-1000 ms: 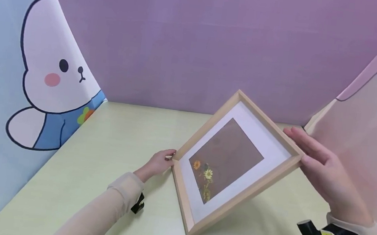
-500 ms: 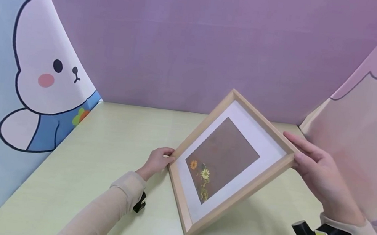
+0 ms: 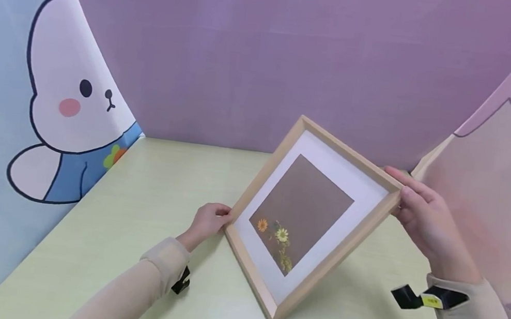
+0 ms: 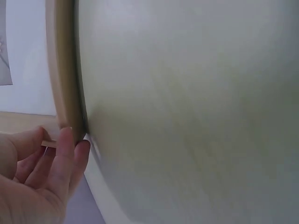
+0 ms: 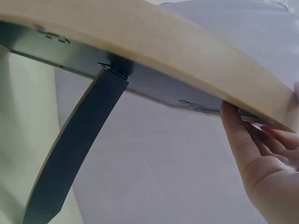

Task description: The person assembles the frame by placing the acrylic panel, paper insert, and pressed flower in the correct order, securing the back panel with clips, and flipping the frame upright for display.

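A light wooden picture frame (image 3: 307, 201) with a white mat (image 3: 266, 280) stands tilted in the head view, its lower corner near or on the table. Behind its glass is a brown picture with orange and yellow flowers (image 3: 282, 235) low down. My left hand (image 3: 206, 223) pinches the left corner between thumb and fingers, as the left wrist view also shows. At the raised right corner, my right hand (image 3: 430, 227) grips the edge, thumb on one side and fingers on the other. A dark stand leg (image 5: 74, 144) juts from the frame's back in the right wrist view.
A pale green tabletop (image 3: 136, 230) lies under the frame. Behind it rises a purple backdrop (image 3: 228, 63). Panels with cartoon prints flank both sides, including a white rabbit (image 3: 77, 73) on the left. Black wrist cameras (image 3: 430, 298) sit on the sleeves.
The frame has turned counterclockwise, its top corner shifting left and its lower corner right. My right hand has risen leftward with its corner, its fingers now more wrapped around it.
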